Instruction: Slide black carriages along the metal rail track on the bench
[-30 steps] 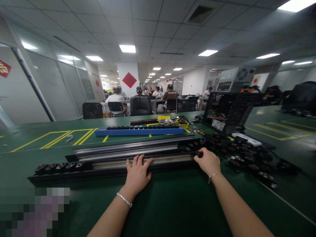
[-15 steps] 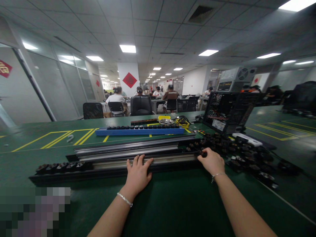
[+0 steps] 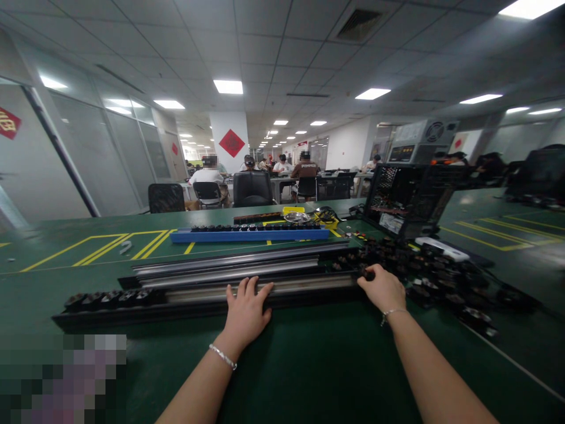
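Observation:
My left hand (image 3: 248, 309) lies on the nearest long black tray (image 3: 198, 306), its fingers spread over the pale metal channel and front edge. A row of small black parts with metal tops (image 3: 112, 298) sits in the left end of this tray. At the tray's right end, the thumb and fingers of my right hand (image 3: 383, 287) are pinched together on a small dark part (image 3: 367, 274), mostly hidden by the fingers. Right of that hand, many loose black parts (image 3: 441, 285) lie in a heap.
Behind the near tray lie more long rails (image 3: 233, 272) and a blue tray (image 3: 249, 236) with a row of parts. An open computer case (image 3: 406, 200) stands at the right back, a power supply (image 3: 421, 141) on top. People sit at tables farther off.
My right hand has shifted slightly to the right along the tray's end, fingers still pinched. My left hand stays in place.

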`<action>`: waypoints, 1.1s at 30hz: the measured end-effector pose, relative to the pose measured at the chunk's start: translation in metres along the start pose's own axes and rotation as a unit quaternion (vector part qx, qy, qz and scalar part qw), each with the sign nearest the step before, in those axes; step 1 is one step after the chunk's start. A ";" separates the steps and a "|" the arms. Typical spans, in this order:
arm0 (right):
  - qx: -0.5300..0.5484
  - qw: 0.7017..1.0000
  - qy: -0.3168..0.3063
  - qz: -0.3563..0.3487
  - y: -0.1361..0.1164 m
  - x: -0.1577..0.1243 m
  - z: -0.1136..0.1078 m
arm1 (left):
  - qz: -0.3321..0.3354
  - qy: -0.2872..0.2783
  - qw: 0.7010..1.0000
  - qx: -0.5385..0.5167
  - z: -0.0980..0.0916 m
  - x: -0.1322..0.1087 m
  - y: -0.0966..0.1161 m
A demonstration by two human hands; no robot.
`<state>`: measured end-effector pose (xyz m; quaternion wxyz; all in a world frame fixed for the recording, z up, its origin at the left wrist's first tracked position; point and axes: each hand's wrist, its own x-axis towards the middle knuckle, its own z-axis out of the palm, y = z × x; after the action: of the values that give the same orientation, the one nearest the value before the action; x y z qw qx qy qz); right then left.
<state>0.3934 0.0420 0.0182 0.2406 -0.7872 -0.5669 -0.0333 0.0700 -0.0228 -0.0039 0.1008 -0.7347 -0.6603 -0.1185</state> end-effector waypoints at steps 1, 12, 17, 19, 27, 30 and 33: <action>0.001 1.000 0.000 0.000 0.000 0.000 0.000 | -0.001 -0.003 1.000 0.000 -0.001 0.000 0.000; 0.018 1.000 0.012 0.004 0.011 0.006 0.005 | -0.001 -0.004 1.000 0.001 -0.004 -0.001 0.001; 0.026 0.999 0.012 0.022 0.018 0.010 0.006 | -0.006 -0.013 1.000 0.003 -0.005 -0.001 0.002; 0.025 0.999 0.012 0.023 0.019 0.010 0.006 | -0.005 -0.011 1.000 0.004 -0.005 -0.001 0.002; 0.030 0.999 0.012 0.025 0.020 0.011 0.009 | 0.003 0.002 1.000 -0.002 -0.001 -0.001 0.000; 0.032 0.999 0.015 0.022 0.020 0.011 0.009 | 0.001 -0.001 1.000 0.001 -0.001 -0.001 0.000; 0.035 0.999 0.013 0.021 0.020 0.011 0.009 | -0.002 -0.009 1.000 0.001 -0.003 0.000 0.001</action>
<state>0.4139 0.0507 0.0066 0.2757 -0.7895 -0.5480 -0.0184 0.0707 -0.0243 -0.0011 0.0957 -0.7343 -0.6627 -0.1116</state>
